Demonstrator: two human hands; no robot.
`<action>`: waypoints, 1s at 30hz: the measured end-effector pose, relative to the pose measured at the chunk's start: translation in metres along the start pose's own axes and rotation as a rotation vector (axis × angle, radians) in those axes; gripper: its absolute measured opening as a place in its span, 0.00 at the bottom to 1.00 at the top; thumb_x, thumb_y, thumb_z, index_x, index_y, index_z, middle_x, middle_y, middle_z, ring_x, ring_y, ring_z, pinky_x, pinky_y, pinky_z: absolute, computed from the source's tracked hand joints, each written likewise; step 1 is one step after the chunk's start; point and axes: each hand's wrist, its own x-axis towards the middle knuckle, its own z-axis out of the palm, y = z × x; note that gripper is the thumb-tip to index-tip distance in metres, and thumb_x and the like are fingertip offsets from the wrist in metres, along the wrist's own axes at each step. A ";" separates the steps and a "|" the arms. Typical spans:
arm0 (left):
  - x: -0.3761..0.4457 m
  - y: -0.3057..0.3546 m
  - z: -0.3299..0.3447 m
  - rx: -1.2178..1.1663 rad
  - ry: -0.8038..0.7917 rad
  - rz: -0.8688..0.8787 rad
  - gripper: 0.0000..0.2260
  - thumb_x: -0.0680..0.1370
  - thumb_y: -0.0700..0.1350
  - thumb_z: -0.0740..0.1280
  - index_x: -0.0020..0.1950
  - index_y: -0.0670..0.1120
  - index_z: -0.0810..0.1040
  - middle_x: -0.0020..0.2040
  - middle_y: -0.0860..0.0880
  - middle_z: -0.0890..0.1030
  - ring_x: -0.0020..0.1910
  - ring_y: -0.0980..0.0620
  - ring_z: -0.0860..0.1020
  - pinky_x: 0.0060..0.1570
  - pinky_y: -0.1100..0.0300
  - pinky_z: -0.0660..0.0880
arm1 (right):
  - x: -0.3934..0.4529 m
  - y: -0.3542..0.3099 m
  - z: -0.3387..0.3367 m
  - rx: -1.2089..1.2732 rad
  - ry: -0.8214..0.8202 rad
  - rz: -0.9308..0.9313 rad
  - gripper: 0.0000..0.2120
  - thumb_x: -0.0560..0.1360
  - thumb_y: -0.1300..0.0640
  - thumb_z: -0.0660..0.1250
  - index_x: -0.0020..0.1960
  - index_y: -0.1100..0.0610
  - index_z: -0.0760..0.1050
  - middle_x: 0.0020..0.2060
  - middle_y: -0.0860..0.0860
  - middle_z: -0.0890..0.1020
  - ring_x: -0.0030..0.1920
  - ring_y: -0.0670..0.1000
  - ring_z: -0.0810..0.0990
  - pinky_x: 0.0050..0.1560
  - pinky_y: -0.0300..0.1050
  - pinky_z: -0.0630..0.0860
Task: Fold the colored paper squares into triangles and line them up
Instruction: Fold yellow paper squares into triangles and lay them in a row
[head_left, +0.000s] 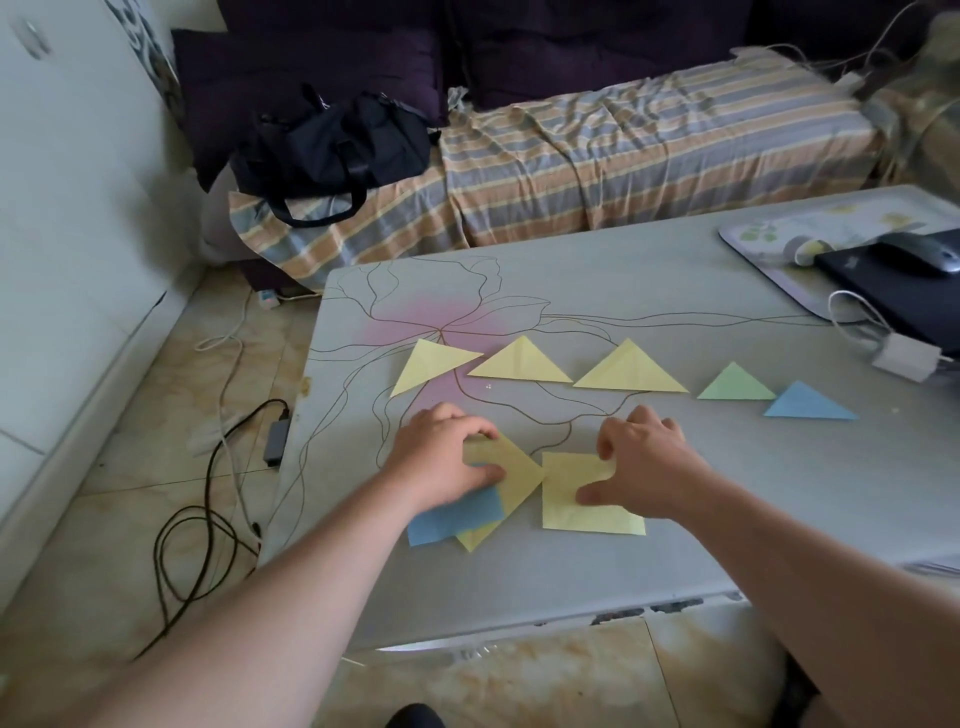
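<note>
Nearest the table's (519, 587) front edge, the left hand (441, 457) rests on a small stack, a yellow square (519, 478) over a blue square (457, 519), thumb and curled fingers pinching the yellow sheet's upper corner, probably to keep the supply from sliding. Just right, apart from it, the right hand (639, 467) pins a separate yellow sheet (582, 499) with spread fingertips, apparently squaring it for folding. Farther back, five finished triangles form the row: three yellow triangles (519, 364), a green triangle (735, 384), a blue triangle (808, 402).
</note>
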 end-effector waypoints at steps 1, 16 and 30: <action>-0.003 0.002 -0.001 -0.006 -0.024 0.000 0.21 0.71 0.63 0.77 0.62 0.65 0.79 0.60 0.59 0.72 0.65 0.53 0.69 0.65 0.57 0.70 | -0.002 0.001 -0.001 0.015 -0.003 0.004 0.31 0.64 0.32 0.79 0.56 0.46 0.70 0.56 0.49 0.69 0.57 0.55 0.69 0.46 0.49 0.73; -0.026 0.104 -0.024 -0.424 0.121 -0.049 0.08 0.79 0.51 0.73 0.58 0.61 0.82 0.59 0.57 0.79 0.57 0.57 0.77 0.55 0.59 0.72 | -0.015 0.033 -0.019 0.481 -0.106 0.052 0.09 0.71 0.54 0.78 0.46 0.53 0.79 0.46 0.53 0.83 0.44 0.54 0.81 0.44 0.47 0.79; -0.062 0.152 -0.036 -1.054 0.107 -0.025 0.04 0.79 0.50 0.73 0.51 0.53 0.86 0.46 0.49 0.86 0.44 0.55 0.78 0.46 0.56 0.74 | -0.073 0.008 -0.081 1.521 -0.221 0.030 0.09 0.78 0.57 0.72 0.58 0.54 0.81 0.47 0.51 0.87 0.48 0.53 0.84 0.50 0.50 0.76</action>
